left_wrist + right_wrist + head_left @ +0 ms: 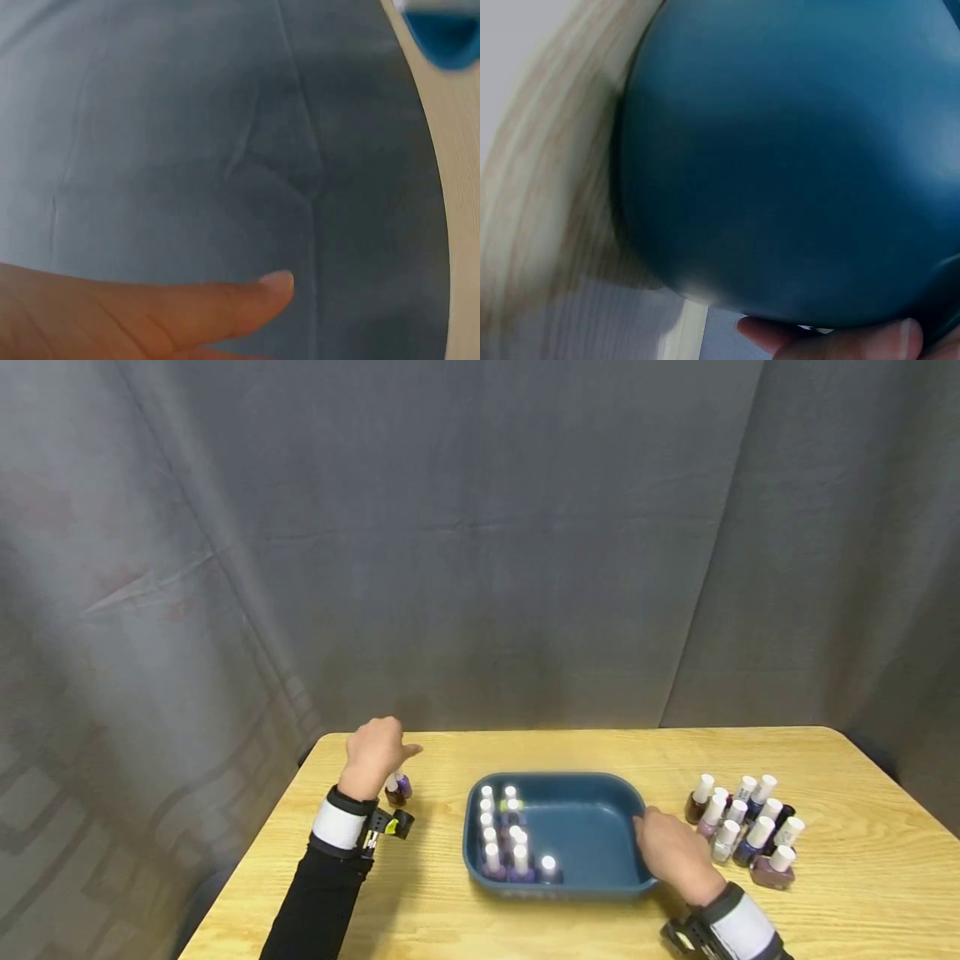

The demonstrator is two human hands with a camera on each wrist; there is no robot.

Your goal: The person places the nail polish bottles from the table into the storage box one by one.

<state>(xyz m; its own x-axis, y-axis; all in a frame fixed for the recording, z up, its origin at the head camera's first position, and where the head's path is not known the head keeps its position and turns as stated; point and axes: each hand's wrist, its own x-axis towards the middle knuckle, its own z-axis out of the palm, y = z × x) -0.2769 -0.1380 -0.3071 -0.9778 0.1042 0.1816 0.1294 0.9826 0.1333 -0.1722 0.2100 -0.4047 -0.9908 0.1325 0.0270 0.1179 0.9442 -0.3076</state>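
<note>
- Blue, smooth and probably plastic, the tray (588,835) sits on the pale wooden table (420,897), about midway between two loose groups of polish bottles.
- Right hand (675,852): it grips the tray's right end, with fingers (885,341) closed over the rim in the right wrist view.
- Left hand (375,750): it hangs over the table's far left part, thumb straight out; its other fingers are hidden, so I cannot tell whether it holds anything.
- Just below that hand, two left-side bottles (394,796), one dark brown and one purple, stand close together.
- Inside the tray, white-capped bottles (492,860) stand in two columns along the left wall, one more beside them near the front edge.
- To the tray's right, a cluster of bottles (759,833) stands close-packed on the table.
- Handling, as a judgement: each bottle looks light, rigid and slick, likely glass, so breakable if dropped; pinch it by the tall cap or round the shoulders.
- The tray should feel stiff and light but heavier on its loaded left end; its rim offers the best hold, and a jolt could topple the bottles.
</note>
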